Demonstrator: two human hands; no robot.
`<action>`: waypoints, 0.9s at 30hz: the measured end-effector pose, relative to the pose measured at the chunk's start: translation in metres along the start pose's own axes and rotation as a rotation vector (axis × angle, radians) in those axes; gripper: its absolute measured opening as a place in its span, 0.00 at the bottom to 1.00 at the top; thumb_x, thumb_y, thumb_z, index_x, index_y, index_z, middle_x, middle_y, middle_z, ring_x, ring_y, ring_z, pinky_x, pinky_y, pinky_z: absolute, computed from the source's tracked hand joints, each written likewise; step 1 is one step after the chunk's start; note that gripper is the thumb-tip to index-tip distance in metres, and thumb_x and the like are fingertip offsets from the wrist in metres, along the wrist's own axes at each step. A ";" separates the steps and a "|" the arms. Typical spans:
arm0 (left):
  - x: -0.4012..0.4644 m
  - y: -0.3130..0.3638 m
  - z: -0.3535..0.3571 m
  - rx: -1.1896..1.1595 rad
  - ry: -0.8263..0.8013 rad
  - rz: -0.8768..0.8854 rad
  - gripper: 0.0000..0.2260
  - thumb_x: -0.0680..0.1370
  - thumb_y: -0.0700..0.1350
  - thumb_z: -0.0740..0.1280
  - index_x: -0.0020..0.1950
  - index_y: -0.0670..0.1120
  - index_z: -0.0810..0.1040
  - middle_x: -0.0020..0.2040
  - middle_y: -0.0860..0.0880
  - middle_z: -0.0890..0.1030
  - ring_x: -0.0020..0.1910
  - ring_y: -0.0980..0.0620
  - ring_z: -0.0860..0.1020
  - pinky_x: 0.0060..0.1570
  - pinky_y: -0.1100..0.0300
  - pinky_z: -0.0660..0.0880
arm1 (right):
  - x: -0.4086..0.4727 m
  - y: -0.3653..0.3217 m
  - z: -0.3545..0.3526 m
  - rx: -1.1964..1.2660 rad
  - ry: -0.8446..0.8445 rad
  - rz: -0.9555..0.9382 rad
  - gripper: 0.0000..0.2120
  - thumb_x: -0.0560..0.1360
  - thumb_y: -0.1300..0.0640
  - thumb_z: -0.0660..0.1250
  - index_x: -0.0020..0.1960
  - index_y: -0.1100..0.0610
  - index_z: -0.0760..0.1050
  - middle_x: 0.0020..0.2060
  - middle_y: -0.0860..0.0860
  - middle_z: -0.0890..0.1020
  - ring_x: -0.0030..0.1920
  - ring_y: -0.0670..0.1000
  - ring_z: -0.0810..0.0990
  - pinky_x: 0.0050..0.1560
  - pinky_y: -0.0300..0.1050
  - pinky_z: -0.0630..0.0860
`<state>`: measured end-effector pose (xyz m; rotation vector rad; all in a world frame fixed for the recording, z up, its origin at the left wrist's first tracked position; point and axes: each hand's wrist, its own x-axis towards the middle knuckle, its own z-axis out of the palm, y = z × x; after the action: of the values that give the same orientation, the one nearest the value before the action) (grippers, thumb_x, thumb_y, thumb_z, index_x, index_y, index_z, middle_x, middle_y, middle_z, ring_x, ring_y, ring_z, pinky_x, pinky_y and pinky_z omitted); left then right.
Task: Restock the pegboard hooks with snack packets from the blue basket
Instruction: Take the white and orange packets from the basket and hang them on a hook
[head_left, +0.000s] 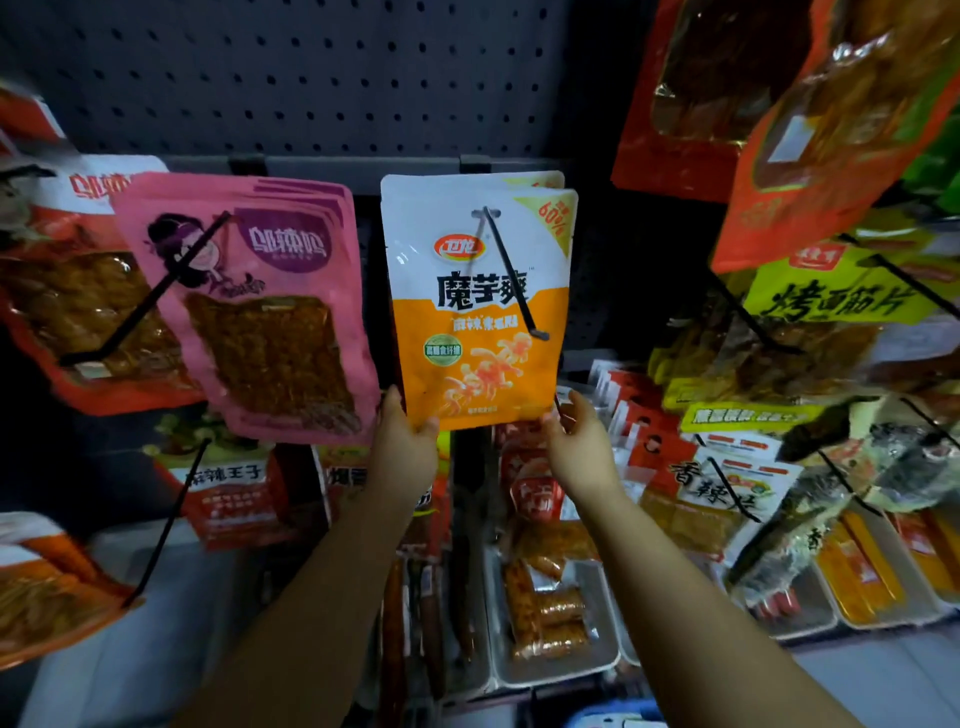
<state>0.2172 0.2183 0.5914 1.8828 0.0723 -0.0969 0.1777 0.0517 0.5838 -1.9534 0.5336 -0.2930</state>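
Far left of both hands, a red-and-white packet (67, 270) hangs on a black hook, its white header printed in red characters that are cut off at the edge. Beside it, up and left of the left-hand fingers, a stack of pink packets (260, 306) hangs tilted on its own hook (150, 296); the purple label reads 邬辣妈 beside a cartoon figure, and a clear window shows brown strips. Below these, left of the left forearm, a red packet (228, 493) carries the white band 麻辣王子.

The left hand (408, 441) pinches the lower left corner of the orange-and-white packet (475, 312), thumb on the front face. This packet hangs directly above both hands on the centre hook (511, 275), which passes through its top hole and points out and down toward the camera. Its long axis runs vertically, header up, print upright: a red 卫龙 logo, large black 魔芋爽, a green round badge, and "60%" in the yellow upper right corner. At least one identical packet hangs behind it against the grey pegboard (291, 67).

The right hand (576, 441) grasps the lower right corner of the same packet with curled fingers.

Right of the right hand hang red-and-white packets (654, 447), a yellow-green packet (826, 296) reading 烤面筋片, and a white one (727, 488) with 香辣 in brush script. Above these hang large orange-red packets (810, 130).
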 end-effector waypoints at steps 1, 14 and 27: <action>-0.011 0.000 -0.001 -0.036 0.006 0.014 0.26 0.80 0.40 0.61 0.76 0.45 0.56 0.74 0.45 0.64 0.71 0.44 0.65 0.68 0.46 0.65 | -0.009 0.001 -0.002 0.027 0.016 0.016 0.25 0.80 0.57 0.60 0.75 0.59 0.60 0.69 0.57 0.71 0.67 0.58 0.72 0.61 0.46 0.69; -0.177 -0.054 0.079 -0.024 -0.537 0.127 0.11 0.76 0.36 0.67 0.45 0.54 0.77 0.43 0.53 0.82 0.44 0.58 0.80 0.47 0.70 0.72 | -0.184 0.142 -0.128 0.145 0.325 0.058 0.13 0.77 0.65 0.65 0.46 0.46 0.78 0.37 0.42 0.82 0.36 0.36 0.79 0.38 0.28 0.74; -0.230 -0.397 0.313 0.302 -0.763 -0.326 0.09 0.73 0.33 0.69 0.46 0.46 0.76 0.49 0.42 0.80 0.47 0.50 0.77 0.46 0.66 0.71 | -0.247 0.527 -0.118 -0.113 0.000 0.726 0.05 0.76 0.60 0.66 0.50 0.55 0.78 0.41 0.53 0.82 0.40 0.50 0.79 0.44 0.42 0.73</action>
<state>-0.0607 0.0422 0.1438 1.9969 -0.1696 -1.0867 -0.2129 -0.1099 0.1659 -1.7296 1.2269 0.2025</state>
